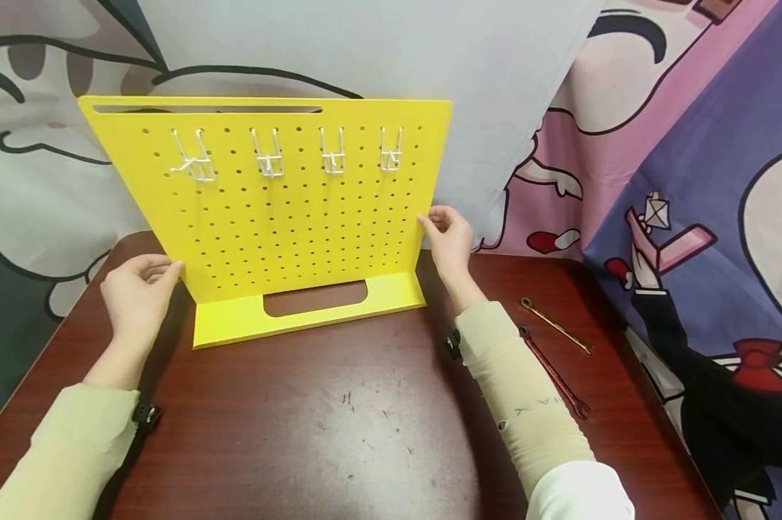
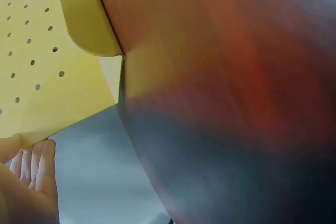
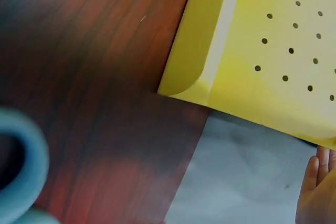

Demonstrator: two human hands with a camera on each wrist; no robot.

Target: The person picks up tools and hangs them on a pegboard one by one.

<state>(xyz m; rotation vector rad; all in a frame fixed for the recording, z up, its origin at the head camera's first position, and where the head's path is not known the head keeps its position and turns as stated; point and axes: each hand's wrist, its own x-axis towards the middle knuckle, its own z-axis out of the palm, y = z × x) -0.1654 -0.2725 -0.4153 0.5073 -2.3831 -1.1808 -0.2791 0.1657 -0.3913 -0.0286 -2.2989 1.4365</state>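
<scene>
A yellow pegboard [image 1: 300, 209] stands on its flat base [image 1: 391, 292] at the back of the table. Several white wire hooks [image 1: 268, 155] hang in a row along its upper part. My left hand [image 1: 140, 292] pinches the board's left edge, with the thumb on the front face and the fingers behind, as the left wrist view also shows. On the opposite side, my right hand [image 1: 450, 240] holds the right edge about halfway up. In the right wrist view, only part of that hand [image 3: 319, 192] shows beside the perforated panel [image 3: 294, 40].
To the right on the brown table [image 1: 313, 426] lie a gold wrench [image 1: 557, 326] and a red wrench [image 1: 554, 373]. A cartoon-printed cloth [image 1: 494, 72] hangs behind the board and along the right side. A blurred blue ring [image 3: 37, 166] fills a corner of the right wrist view.
</scene>
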